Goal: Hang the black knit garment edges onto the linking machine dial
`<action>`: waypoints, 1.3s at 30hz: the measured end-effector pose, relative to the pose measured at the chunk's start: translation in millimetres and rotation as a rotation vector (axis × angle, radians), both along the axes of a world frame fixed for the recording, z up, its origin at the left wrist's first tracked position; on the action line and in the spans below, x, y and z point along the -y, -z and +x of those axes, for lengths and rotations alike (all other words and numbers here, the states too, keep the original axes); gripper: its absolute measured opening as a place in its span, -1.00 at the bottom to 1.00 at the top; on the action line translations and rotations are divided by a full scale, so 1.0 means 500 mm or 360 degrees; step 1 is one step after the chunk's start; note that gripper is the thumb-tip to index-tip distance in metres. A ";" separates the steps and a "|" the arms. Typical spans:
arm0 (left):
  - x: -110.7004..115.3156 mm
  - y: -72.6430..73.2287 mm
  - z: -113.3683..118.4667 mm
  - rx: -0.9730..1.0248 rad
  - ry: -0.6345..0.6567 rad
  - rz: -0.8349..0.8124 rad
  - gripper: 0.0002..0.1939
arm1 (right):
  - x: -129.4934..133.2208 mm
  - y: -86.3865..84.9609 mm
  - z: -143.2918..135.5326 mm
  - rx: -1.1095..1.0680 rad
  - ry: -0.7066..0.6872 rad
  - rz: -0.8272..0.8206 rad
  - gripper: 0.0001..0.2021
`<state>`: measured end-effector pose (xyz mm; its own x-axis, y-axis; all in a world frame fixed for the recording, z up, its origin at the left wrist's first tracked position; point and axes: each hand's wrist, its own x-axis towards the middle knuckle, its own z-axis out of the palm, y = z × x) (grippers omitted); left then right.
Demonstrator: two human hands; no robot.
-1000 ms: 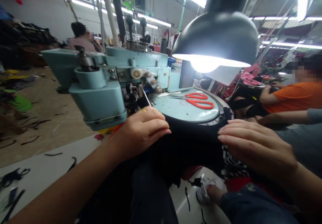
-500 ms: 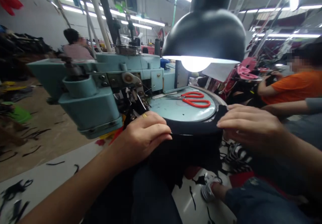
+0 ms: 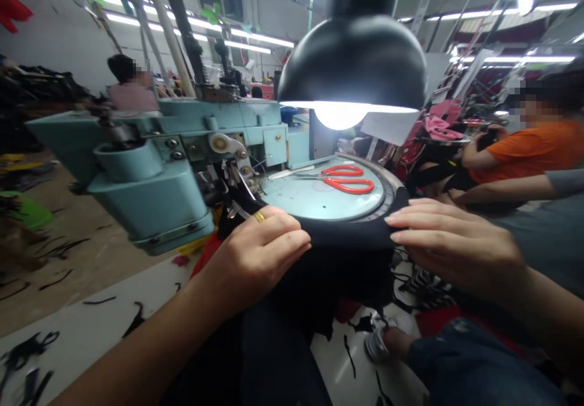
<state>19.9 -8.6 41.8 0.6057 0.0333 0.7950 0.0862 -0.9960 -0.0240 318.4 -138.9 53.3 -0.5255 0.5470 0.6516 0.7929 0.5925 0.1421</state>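
Note:
Black knit fabric (image 3: 347, 260) hangs over the front rim of a round pale-teal plate (image 3: 314, 202) on a teal machine (image 3: 150, 193), with a ribbed metal ring around the plate. My left hand (image 3: 264, 251), a gold ring on one finger, is closed on the fabric's upper edge at the left front, thumb and fingers pinched. On the right side, my right hand (image 3: 456, 241) has its fingers stretched and slightly apart, fingertips against the fabric at the rim. Its thumb is hidden. Scissors (image 3: 349, 181) with red handles lie on the plate.
A black lamp (image 3: 353, 68) hangs low over the plate, lit. At the right sits a person in orange (image 3: 524, 153), with a grey sleeve (image 3: 566, 184) nearer. Another person (image 3: 130, 86) is at the back left. Dark scraps (image 3: 30, 351) lie on the white surface below.
My right hand's fingers have loosened and straightened at the fabric edge. My left hand stays pinched on the fabric. The view has shifted, so the machine and lamp appear farther left.

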 end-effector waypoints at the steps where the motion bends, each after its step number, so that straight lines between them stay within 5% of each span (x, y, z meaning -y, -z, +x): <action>1: 0.001 -0.001 0.000 -0.0014 0.0007 0.0001 -0.87 | -0.001 0.001 0.001 -0.0001 -0.0013 -0.0009 -0.78; 11: -0.004 0.019 0.004 0.0112 -0.0004 -0.0023 -0.82 | -0.016 -0.003 -0.013 -0.0056 -0.0129 -0.0011 -0.78; 16: -0.005 0.020 0.008 0.0105 0.0010 0.0140 -0.78 | -0.045 -0.015 0.006 -0.0201 -0.0035 -0.0242 -0.77; 24: 0.003 0.017 0.024 0.0142 0.0047 0.0048 -0.78 | -0.020 0.022 0.022 -0.0042 -0.0062 0.0138 -0.71; 39: 0.022 0.016 0.057 0.0132 -0.0015 0.0004 -0.81 | -0.031 0.020 0.022 -0.0110 -0.0125 0.0087 -0.82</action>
<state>48.7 -19.5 33.6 0.5374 0.0367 0.8426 0.0975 -0.9951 -0.0189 329.3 -123.2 43.3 -0.5180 0.4686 0.7156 0.7534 0.6460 0.1224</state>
